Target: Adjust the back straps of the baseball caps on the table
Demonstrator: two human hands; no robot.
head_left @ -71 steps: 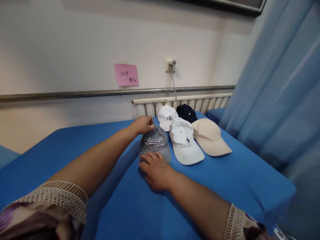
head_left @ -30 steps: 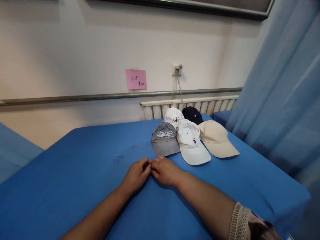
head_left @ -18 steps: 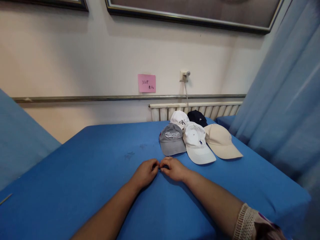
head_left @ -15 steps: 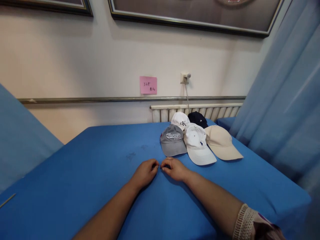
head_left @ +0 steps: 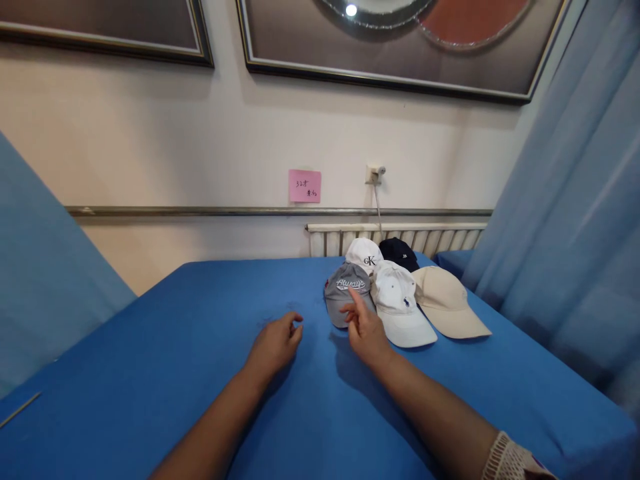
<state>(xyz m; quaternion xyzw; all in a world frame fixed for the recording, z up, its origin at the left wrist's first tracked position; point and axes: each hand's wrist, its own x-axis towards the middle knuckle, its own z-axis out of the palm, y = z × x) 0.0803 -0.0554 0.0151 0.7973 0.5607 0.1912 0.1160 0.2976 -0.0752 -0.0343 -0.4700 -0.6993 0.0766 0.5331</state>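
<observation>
My right hand [head_left: 366, 330] is raised in front of the grey cap [head_left: 336, 301] with white "Always" lettering, its index finger stretched forward and the others loosely bent. It covers part of that cap's brim and holds nothing. Left of it, my left hand [head_left: 276, 341] hovers low over the blue cloth with loosely curved fingers, thumb and index apart, nothing between them. Beside the grey cap lies a white cap [head_left: 395, 293] with a small dark emblem. Behind are a white "CK" cap [head_left: 363, 252] and a navy cap [head_left: 399, 252]. A beige cap [head_left: 443, 300] sits at the right.
The blue cloth [head_left: 150, 373] covers the table. A thin stick [head_left: 20, 410] lies at its left edge. Blue curtains [head_left: 565, 253] hang on both sides. A radiator [head_left: 450, 235], a rail [head_left: 225, 211] and a pink note [head_left: 305, 186] are at the wall.
My hands have moved apart from where they nearly met. The right has lifted toward the grey cap with its index finger extended; the left has shifted left. The view has tilted up slightly.
</observation>
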